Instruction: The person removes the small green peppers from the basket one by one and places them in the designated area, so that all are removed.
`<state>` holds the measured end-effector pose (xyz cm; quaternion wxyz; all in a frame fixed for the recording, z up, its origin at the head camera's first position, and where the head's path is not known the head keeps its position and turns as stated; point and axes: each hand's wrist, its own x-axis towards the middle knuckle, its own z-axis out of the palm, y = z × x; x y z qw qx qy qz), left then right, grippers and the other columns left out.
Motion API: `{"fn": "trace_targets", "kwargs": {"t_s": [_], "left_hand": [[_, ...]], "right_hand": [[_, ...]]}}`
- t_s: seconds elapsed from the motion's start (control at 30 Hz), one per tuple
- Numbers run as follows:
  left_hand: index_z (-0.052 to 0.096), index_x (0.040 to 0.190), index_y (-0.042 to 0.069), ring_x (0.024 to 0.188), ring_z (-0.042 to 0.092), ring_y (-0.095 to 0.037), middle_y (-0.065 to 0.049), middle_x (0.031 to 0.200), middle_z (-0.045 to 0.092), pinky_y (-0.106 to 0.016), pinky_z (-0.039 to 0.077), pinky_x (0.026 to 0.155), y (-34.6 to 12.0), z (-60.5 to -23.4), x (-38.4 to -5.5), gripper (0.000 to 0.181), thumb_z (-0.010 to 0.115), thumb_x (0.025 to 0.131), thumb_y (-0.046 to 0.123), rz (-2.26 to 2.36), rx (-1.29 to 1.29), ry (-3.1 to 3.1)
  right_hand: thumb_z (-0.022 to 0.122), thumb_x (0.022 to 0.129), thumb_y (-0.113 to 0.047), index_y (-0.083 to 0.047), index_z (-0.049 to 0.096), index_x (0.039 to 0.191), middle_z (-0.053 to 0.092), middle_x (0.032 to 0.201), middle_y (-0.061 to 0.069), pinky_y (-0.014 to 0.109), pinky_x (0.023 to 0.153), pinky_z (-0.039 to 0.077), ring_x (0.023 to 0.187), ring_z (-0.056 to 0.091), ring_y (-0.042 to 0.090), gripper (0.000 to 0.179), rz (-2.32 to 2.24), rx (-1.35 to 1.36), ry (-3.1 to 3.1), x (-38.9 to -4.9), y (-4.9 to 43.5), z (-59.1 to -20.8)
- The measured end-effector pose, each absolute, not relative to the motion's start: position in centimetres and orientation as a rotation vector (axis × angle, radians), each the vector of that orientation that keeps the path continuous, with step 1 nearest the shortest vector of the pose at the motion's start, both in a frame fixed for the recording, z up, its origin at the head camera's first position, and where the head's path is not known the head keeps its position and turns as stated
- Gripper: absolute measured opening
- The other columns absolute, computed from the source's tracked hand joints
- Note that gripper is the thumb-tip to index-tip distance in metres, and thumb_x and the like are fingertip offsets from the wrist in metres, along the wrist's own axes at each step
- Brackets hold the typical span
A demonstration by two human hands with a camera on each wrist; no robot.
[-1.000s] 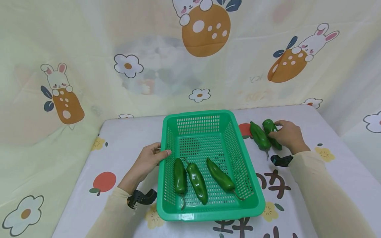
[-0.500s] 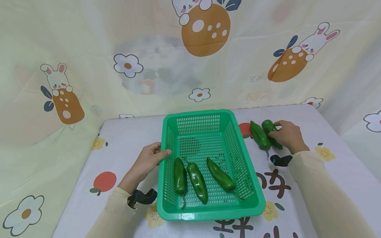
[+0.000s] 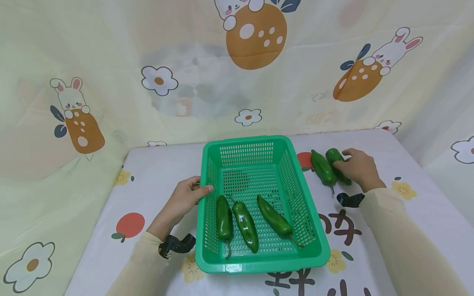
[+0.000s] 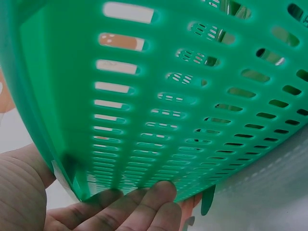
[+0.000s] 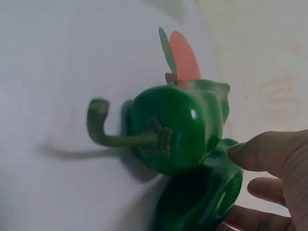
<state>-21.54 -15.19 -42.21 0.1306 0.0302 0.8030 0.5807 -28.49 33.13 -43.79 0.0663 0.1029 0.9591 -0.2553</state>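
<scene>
My left hand (image 3: 185, 198) grips the left rim of a green plastic basket (image 3: 258, 268), thumb over the edge. Its fingers (image 4: 159, 195) lie against the outside of the perforated wall. Inside the basket lie three green peppers, one by the left wall (image 3: 224, 218), another slanting beside it, and a third to the right. On the table to the right, my right hand (image 3: 359, 169) is at a green pepper (image 3: 334, 155), thumb over it and index finger lifted off. Close along it lies another green pepper (image 5: 175, 125) with a curved stem.
A white tablecloth (image 3: 155, 168) with printed fruit, flowers and lettering covers the table. Behind it hangs a cream curtain (image 3: 200, 123) with rabbit prints. Dark wrist-worn devices sit below both hands, the left one (image 3: 177, 245) close to the basket's side.
The right hand's thumb and index finger have spread slightly at the pepper, the index finger coming away from it. The left hand, basket and peppers stay in place.
</scene>
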Motion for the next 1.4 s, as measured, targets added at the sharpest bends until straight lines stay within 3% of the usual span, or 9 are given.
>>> {"fn": "trace_targets", "kwargs": {"t_s": [0.5, 0.7, 0.93, 1.13, 1.4], "left_hand": [[0.057, 0.127, 0.002, 0.082, 0.072, -0.023, -0.014, 0.100, 0.071, -0.035, 0.059, 0.075, -15.2, -42.2, -21.6, 0.043, 0.065, 0.094, 0.028, 1.692, 0.090, 2.336], [0.057, 0.129, 0.004, 0.083, 0.071, -0.022, -0.014, 0.100, 0.071, -0.034, 0.058, 0.074, -15.4, -42.4, -21.4, 0.043, 0.064, 0.094, 0.028, 1.686, 0.081, 2.344], [0.057, 0.126, 0.002, 0.083, 0.071, -0.023, -0.014, 0.099, 0.071, -0.035, 0.059, 0.075, -15.4, -42.6, -21.2, 0.040, 0.063, 0.094, 0.026, 1.702, 0.089, 2.332], [0.057, 0.126, 0.001, 0.083, 0.072, -0.024, -0.016, 0.101, 0.071, -0.035, 0.059, 0.074, -15.4, -42.6, -21.2, 0.040, 0.063, 0.095, 0.025, 1.706, 0.086, 2.335], [0.057, 0.126, 0.002, 0.083, 0.071, -0.023, -0.016, 0.101, 0.071, -0.035, 0.059, 0.074, -15.3, -42.6, -21.3, 0.040, 0.063, 0.095, 0.025, 1.700, 0.089, 2.346]], "right_hand": [[0.052, 0.094, -0.048, 0.004, 0.034, 0.145, 0.042, 0.134, 0.038, 0.064, 0.086, 0.047, 0.117, 0.043, 0.052, 0.075, -0.771, 0.235, 2.973, -27.2, 30.5, -40.0], [0.055, 0.094, -0.045, 0.004, 0.036, 0.144, 0.045, 0.134, 0.036, 0.066, 0.087, 0.044, 0.119, 0.044, 0.052, 0.072, -0.803, 0.115, 3.007, -25.9, 27.8, -38.0], [0.060, 0.092, -0.042, 0.002, 0.040, 0.143, 0.053, 0.129, 0.031, 0.058, 0.080, 0.049, 0.111, 0.052, 0.046, 0.071, -0.840, -0.028, 3.043, -24.5, 24.6, -36.1], [0.062, 0.093, -0.036, -0.001, 0.038, 0.146, 0.049, 0.139, 0.026, 0.061, 0.089, 0.045, 0.122, 0.047, 0.044, 0.068, -0.896, -0.155, 3.015, -23.0, 21.9, -34.6], [0.067, 0.091, -0.027, -0.001, 0.040, 0.145, 0.050, 0.139, 0.023, 0.060, 0.091, 0.047, 0.122, 0.050, 0.042, 0.066, -0.946, -0.367, 2.978, -21.6, 18.9, -34.4]]}}
